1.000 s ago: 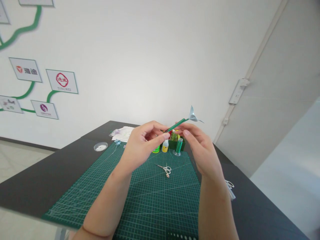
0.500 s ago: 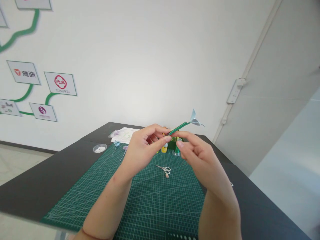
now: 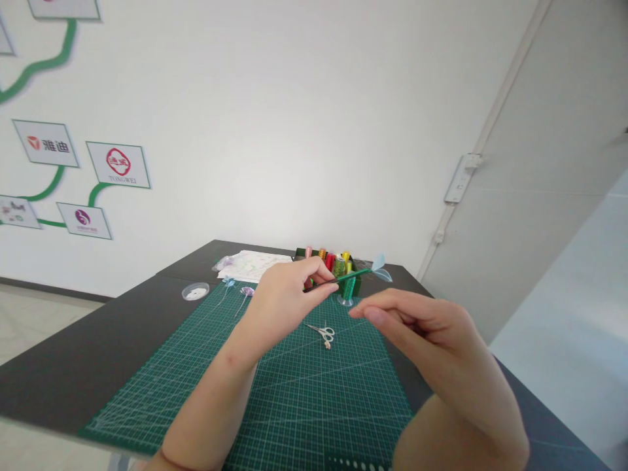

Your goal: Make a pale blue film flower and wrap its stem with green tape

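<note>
My left hand pinches a thin green stem between thumb and fingertips. Pale blue petals spread from the stem's far right end. Lower and to the right, apart from the stem, is my right hand, its thumb and index finger pressed together; whatever they may hold is too fine to see. A spool of green thread stands behind the stem. White-handled scissors lie on the green cutting mat below the hands, with a small pinkish piece beside them.
At the back, a dark green box holds several coloured spools. White papers lie left of it. A blue flower, a purple flower and a round clear dish are at the left. The wall rises behind the black table.
My right hand has left the stem and moved right and down, fingers still pinched. The petalled end of the stem has tipped lower, and the spools behind have come into view.
</note>
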The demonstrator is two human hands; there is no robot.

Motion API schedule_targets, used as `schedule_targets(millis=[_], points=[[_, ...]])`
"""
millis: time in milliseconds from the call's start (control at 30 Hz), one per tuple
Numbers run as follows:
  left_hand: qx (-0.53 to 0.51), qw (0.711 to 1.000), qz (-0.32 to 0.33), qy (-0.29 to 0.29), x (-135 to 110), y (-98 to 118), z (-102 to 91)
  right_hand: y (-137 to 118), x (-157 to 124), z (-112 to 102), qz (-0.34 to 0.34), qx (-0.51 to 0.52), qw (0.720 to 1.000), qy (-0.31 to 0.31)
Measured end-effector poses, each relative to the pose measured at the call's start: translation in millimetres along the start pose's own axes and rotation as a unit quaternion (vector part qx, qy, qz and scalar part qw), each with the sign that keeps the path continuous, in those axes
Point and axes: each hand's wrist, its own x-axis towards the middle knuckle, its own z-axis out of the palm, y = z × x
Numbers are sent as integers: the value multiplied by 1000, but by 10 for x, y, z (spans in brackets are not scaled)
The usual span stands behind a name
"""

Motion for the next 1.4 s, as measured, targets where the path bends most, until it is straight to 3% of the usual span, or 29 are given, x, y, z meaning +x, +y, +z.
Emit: schedule_targets(millis=[167,367,633,1033,1267,1400], points=[[99,988,69,-94,-41,34,1,11,-32,-72,-47,32,997,57],[133,960,152,-196,-101,69,-1,148,4,-137,-23,72,989,124],[112,945,202,-233,-186,151,-45,330,110,-177,10,98,991,86],[96,952,232,-174,-269,196,-118,361,262,-119,66,86,993,40],[93,958,266,-59,-303,169,-150,454,310,-67,77,52,995,19],[99,954,281,37,-284,152,-129,470,308,-83,64,62,996,-27]])
